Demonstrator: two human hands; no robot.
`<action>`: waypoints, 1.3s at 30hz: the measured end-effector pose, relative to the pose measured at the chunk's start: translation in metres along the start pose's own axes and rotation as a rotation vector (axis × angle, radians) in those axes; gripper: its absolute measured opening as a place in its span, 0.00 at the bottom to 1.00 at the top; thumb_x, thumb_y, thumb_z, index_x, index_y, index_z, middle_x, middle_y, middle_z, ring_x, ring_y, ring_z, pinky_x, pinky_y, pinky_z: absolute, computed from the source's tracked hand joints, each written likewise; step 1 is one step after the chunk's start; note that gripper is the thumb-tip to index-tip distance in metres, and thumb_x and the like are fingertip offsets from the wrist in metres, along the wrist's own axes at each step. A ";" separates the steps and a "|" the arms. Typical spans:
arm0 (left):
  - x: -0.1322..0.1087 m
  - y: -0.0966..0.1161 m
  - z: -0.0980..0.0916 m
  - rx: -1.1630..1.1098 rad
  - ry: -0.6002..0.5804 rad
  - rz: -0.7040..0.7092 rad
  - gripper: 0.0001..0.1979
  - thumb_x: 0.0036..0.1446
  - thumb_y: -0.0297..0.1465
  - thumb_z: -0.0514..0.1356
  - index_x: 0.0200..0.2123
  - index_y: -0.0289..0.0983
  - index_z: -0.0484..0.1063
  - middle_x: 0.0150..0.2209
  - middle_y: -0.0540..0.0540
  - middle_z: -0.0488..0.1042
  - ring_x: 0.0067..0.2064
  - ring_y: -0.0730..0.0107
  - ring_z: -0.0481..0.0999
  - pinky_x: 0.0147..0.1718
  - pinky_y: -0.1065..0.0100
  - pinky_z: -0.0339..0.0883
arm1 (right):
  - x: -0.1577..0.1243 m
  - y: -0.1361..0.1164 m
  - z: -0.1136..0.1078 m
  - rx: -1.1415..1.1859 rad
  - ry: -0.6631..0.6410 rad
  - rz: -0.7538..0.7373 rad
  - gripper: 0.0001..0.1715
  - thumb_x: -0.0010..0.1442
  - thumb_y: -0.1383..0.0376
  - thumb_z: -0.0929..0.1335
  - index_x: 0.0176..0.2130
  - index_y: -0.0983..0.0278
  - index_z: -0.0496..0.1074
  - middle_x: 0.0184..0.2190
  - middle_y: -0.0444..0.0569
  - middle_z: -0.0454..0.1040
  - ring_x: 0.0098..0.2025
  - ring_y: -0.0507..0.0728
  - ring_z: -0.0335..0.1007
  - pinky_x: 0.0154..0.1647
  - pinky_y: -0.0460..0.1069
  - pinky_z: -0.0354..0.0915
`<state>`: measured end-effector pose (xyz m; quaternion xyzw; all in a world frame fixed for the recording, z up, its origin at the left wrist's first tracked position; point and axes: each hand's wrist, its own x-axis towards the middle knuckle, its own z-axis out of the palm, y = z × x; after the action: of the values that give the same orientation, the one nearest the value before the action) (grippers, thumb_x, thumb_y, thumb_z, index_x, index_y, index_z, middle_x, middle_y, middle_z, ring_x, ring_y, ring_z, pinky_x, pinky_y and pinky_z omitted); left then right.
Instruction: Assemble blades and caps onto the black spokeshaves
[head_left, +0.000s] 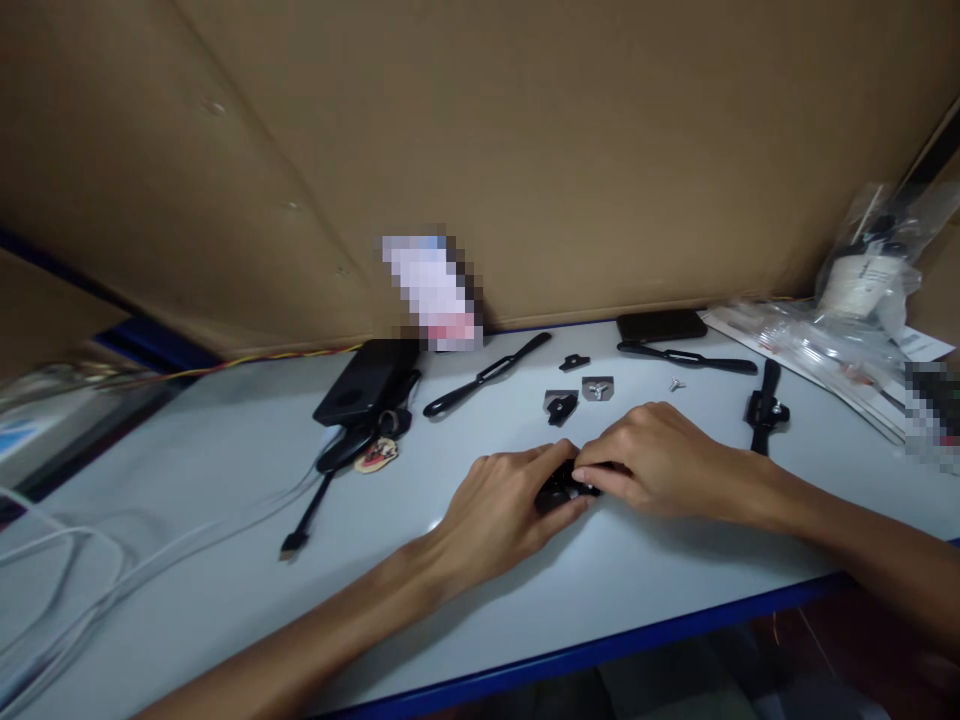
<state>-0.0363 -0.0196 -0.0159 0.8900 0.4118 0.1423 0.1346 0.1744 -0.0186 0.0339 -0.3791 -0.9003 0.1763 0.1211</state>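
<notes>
Near the middle of the table, my left hand (pixel 506 500) is closed round a small black part (pixel 556 488), mostly hidden by the fingers. My right hand (pixel 649 462) pinches at the same part from the right, fingertips touching it. Just beyond lie a black clamp piece on a metal plate (pixel 561 405), a second metal plate (pixel 598 389) with a silver screw on it, and a small black piece (pixel 574 362). Silver screws (pixel 676 384) lie to their right. Two long black handles (pixel 487 376) (pixel 686 358) flank these, and an assembled black tool (pixel 766 410) lies beyond my right forearm.
A black box (pixel 366 382) with a cable and a round tag (pixel 376 456) lies left. A blurred upright screen (pixel 435 290) leans on the cardboard wall (pixel 570 150). Black phone-like object (pixel 661 325) and plastic bags (pixel 825 350) are at the back right; white cables (pixel 112 590) cross the left side.
</notes>
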 end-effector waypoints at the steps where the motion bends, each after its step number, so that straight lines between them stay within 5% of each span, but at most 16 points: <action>1: 0.000 0.000 0.000 0.002 0.002 0.000 0.10 0.63 0.40 0.59 0.35 0.40 0.67 0.27 0.53 0.74 0.25 0.69 0.70 0.24 0.69 0.52 | 0.000 -0.001 0.000 -0.028 -0.001 0.016 0.16 0.67 0.68 0.67 0.28 0.65 0.75 0.22 0.41 0.70 0.23 0.48 0.54 0.29 0.48 0.48; 9: 0.001 0.003 -0.001 -0.010 0.009 -0.023 0.10 0.62 0.40 0.59 0.35 0.40 0.68 0.27 0.52 0.74 0.24 0.69 0.69 0.24 0.69 0.52 | 0.002 -0.009 -0.001 -0.164 -0.056 0.123 0.15 0.68 0.65 0.65 0.32 0.66 0.78 0.27 0.48 0.77 0.25 0.51 0.60 0.29 0.49 0.49; 17: 0.001 0.002 -0.003 -0.013 0.014 0.026 0.08 0.63 0.37 0.55 0.34 0.39 0.69 0.26 0.52 0.74 0.23 0.71 0.68 0.23 0.69 0.54 | 0.000 -0.003 0.005 0.164 -0.004 0.010 0.18 0.66 0.68 0.68 0.25 0.65 0.75 0.18 0.38 0.64 0.21 0.48 0.48 0.28 0.47 0.49; 26: 0.001 0.001 -0.002 0.000 0.002 0.016 0.10 0.63 0.40 0.58 0.36 0.39 0.69 0.29 0.51 0.75 0.25 0.70 0.70 0.24 0.68 0.55 | 0.002 -0.002 0.005 -0.090 0.045 0.052 0.16 0.66 0.68 0.67 0.27 0.65 0.76 0.22 0.43 0.71 0.22 0.49 0.54 0.28 0.49 0.46; 33: 0.001 0.002 -0.004 0.001 -0.001 0.033 0.06 0.61 0.35 0.56 0.36 0.39 0.70 0.27 0.52 0.74 0.23 0.71 0.68 0.24 0.69 0.55 | 0.001 -0.002 0.005 0.155 -0.013 0.028 0.17 0.63 0.70 0.69 0.23 0.65 0.76 0.16 0.37 0.62 0.21 0.47 0.46 0.28 0.47 0.48; 39: 0.001 -0.001 -0.003 0.018 0.006 0.074 0.08 0.62 0.35 0.54 0.33 0.39 0.69 0.26 0.52 0.72 0.23 0.72 0.67 0.23 0.69 0.55 | 0.000 -0.003 0.012 0.060 0.048 0.009 0.14 0.65 0.67 0.68 0.27 0.64 0.78 0.21 0.41 0.71 0.22 0.48 0.53 0.27 0.48 0.46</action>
<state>-0.0377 -0.0178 -0.0137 0.9053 0.3804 0.1460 0.1199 0.1684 -0.0227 0.0245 -0.3835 -0.8897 0.1947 0.1532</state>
